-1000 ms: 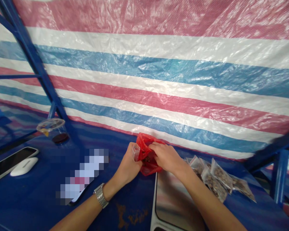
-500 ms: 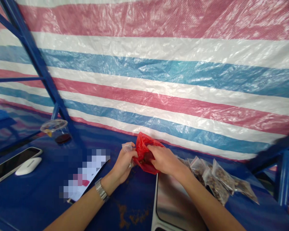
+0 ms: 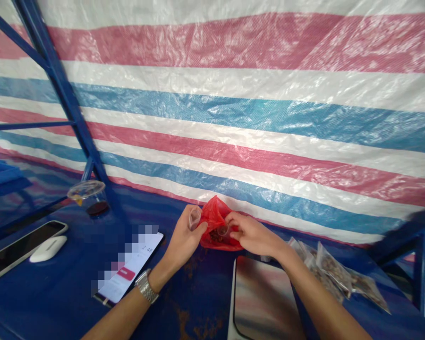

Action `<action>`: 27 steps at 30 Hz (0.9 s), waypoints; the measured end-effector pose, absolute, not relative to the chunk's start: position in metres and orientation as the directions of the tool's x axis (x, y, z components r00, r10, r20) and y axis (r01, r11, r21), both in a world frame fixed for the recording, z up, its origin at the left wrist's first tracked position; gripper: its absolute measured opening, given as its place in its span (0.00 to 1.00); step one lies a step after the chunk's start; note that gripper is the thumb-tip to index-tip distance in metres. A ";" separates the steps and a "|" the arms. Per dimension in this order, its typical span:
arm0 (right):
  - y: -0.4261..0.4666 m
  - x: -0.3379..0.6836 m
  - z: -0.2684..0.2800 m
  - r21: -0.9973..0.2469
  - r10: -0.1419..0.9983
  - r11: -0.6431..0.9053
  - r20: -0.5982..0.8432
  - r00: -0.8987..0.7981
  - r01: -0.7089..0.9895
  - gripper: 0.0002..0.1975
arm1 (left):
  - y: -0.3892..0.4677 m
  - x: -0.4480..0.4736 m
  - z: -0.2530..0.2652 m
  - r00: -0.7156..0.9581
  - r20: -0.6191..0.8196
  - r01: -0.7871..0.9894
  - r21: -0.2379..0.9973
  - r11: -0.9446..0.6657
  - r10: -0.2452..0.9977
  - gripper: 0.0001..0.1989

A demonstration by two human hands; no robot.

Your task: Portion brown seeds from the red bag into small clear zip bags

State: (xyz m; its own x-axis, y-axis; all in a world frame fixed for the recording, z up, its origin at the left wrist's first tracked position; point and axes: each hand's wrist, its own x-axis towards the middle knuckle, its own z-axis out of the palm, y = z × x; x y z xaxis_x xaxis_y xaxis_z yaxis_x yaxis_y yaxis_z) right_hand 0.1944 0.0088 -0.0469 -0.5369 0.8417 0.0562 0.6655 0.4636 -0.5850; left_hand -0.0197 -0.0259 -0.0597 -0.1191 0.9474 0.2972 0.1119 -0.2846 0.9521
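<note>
A red plastic bag (image 3: 216,210) stands with its mouth spread, brown dried pieces (image 3: 216,234) lying inside. At its left side, my left hand (image 3: 184,236) is curled round a small clear plastic bag (image 3: 194,218), the thumb close to the red rim. My right hand (image 3: 257,234) reaches into the mouth from the right with bent fingers. By its fingertips shows the round edge of what looks like a small clear plastic cup (image 3: 224,230), partly hidden. Several filled clear zip bags (image 3: 335,269) lie beyond my right forearm.
A reflective dark-screened device (image 3: 265,293) lies in front of the red bag. Left of my wrist is a lit phone (image 3: 131,269). Farther left are another phone (image 3: 24,250), a white earbud case (image 3: 48,249) and a clear cup of dark liquid (image 3: 95,200). Striped sheeting (image 3: 233,118) hangs behind.
My right hand has drawn back a little to the right, so the brown pieces and a clear round edge now show. The left hand has turned, and the small clear bag's mouth looks rounder.
</note>
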 end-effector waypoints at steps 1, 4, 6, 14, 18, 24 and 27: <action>0.009 0.197 -0.044 -0.646 0.825 0.455 0.048 -0.562 0.613 0.14 | -0.026 -0.021 -0.061 -0.123 0.313 0.159 0.943 -0.293 0.942 0.06; 0.007 0.201 -0.034 -0.785 0.787 0.391 0.014 -0.616 0.481 0.13 | -0.027 -0.023 -0.064 -0.160 0.378 0.288 0.901 -0.323 0.912 0.07; 0.005 0.203 -0.026 -0.805 0.781 0.374 0.006 -0.625 0.461 0.12 | -0.028 -0.023 -0.065 -0.170 0.415 0.347 0.874 -0.340 0.894 0.08; -0.012 0.195 -0.001 -0.718 0.798 0.515 0.202 -0.568 0.469 0.12 | -0.035 -0.015 -0.072 -0.046 0.344 0.476 0.833 -0.282 0.938 0.07; -0.023 0.177 0.002 -0.531 0.774 0.621 0.301 -0.556 0.576 0.12 | -0.037 -0.009 -0.078 -0.003 0.340 0.443 0.843 -0.304 0.940 0.11; -0.024 0.169 -0.003 -0.331 0.644 0.765 0.398 -0.653 0.553 0.17 | -0.037 -0.007 -0.078 -0.004 0.299 0.380 0.883 -0.275 0.954 0.10; -0.023 0.170 -0.005 -0.308 0.639 0.769 0.406 -0.654 0.560 0.19 | -0.038 -0.006 -0.077 -0.016 0.308 0.352 0.892 -0.283 0.951 0.11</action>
State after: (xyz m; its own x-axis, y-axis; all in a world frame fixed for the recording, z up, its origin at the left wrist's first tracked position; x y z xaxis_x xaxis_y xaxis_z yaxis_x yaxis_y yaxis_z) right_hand 0.1699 -0.0228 -0.0047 -0.6538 0.6387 0.4056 0.5602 0.7690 -0.3079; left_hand -0.0059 -0.0376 -0.0770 -0.0155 0.9514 0.3077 0.3521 -0.2828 0.8922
